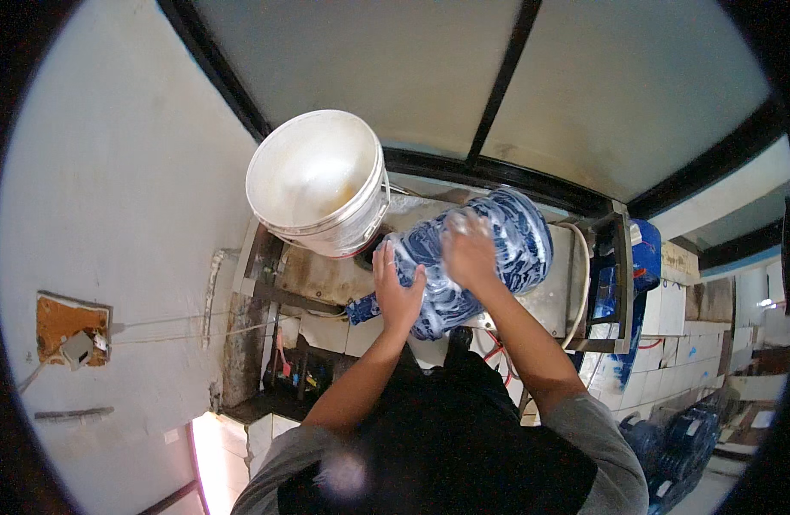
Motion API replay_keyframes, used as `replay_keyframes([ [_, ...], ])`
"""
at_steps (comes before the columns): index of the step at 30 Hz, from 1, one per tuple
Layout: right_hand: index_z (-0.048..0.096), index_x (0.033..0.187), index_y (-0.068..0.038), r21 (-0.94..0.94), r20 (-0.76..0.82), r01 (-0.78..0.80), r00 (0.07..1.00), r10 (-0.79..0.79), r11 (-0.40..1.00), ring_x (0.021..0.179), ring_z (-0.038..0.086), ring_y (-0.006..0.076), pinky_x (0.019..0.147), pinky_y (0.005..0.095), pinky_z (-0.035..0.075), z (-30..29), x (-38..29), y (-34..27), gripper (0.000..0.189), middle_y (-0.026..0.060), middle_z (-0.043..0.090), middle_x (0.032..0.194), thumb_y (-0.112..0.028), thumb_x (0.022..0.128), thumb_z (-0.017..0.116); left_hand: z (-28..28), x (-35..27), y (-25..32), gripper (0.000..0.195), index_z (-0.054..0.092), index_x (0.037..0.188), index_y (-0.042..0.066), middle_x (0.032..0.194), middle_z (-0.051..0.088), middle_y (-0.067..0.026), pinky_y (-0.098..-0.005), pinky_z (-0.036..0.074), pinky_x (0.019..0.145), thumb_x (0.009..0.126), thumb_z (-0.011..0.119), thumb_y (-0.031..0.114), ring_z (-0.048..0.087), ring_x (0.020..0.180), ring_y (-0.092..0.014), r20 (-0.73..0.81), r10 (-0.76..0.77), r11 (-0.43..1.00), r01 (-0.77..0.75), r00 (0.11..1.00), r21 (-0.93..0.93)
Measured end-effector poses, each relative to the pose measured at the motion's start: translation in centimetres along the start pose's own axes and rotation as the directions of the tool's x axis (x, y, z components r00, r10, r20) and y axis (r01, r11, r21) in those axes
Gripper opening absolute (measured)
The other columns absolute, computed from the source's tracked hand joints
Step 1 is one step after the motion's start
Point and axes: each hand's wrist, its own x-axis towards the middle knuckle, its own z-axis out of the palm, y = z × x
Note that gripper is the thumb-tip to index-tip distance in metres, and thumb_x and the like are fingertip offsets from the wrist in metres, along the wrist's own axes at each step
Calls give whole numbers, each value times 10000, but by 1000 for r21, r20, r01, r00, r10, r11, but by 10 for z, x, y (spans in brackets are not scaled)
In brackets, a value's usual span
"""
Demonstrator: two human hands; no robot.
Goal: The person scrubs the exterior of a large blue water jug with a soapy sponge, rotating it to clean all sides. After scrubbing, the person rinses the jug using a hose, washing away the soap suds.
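A large blue plastic water jug (518, 241), coated in streaks of white foam, lies on its side across a metal work surface (318, 270). Its neck (363, 309) points to the lower left. Against the jug's shoulder, my left hand (398, 290) holds it, thumb apart from the fingers. My right hand (470, 251) presses on the upper side of the jug's body, foamy and slightly blurred. Whether a sponge or cloth is under those fingers cannot be seen. Behind my left hand stands a white plastic bucket (363, 219) with a wire handle and some cloudy liquid inside.
A pale hose (582, 283) curves over the surface's right end. Frosted panels in black frames (498, 84) rise behind. At left, a wall carries an electrical outlet (77, 349) with cords. More blue jugs (681, 444) stand on the floor at lower right.
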Motion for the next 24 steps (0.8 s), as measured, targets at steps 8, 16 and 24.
replay_keyframes([
  [8, 611, 1386, -60, 200, -318, 387, 895, -314, 900, 1362, 516, 373, 1168, 572, 362, 16, -65, 18, 430, 173, 599, 1418, -172, 976, 550, 3, 13, -15, 733, 429, 1517, -21, 1555, 441, -256, -463, 282, 1226, 889, 753, 175, 363, 1481, -410, 8, -55, 992, 56, 998, -114],
  [16, 595, 1402, -52, 348, -381, -217, 856, 349, 912, 1258, 585, 445, 1078, 537, 445, 18, -57, 166, 421, 236, 621, 1376, -142, 995, 535, -11, -6, -16, 771, 293, 1594, -5, 1611, 360, -280, -447, 251, 1239, 979, 661, 278, 335, 1506, -405, 108, 96, 989, -83, 990, -121],
  [24, 722, 1191, 29, 743, 575, -656, 727, 376, 132, 943, 714, 292, 875, 413, 530, 54, -28, 253, 482, 197, 755, 1035, -326, 1049, 429, -41, 47, -139, 869, 254, 1629, 38, 1673, 281, -223, -396, 209, 1253, 1055, 138, 681, 266, 1549, -355, 537, -406, 907, 253, 739, 338],
])
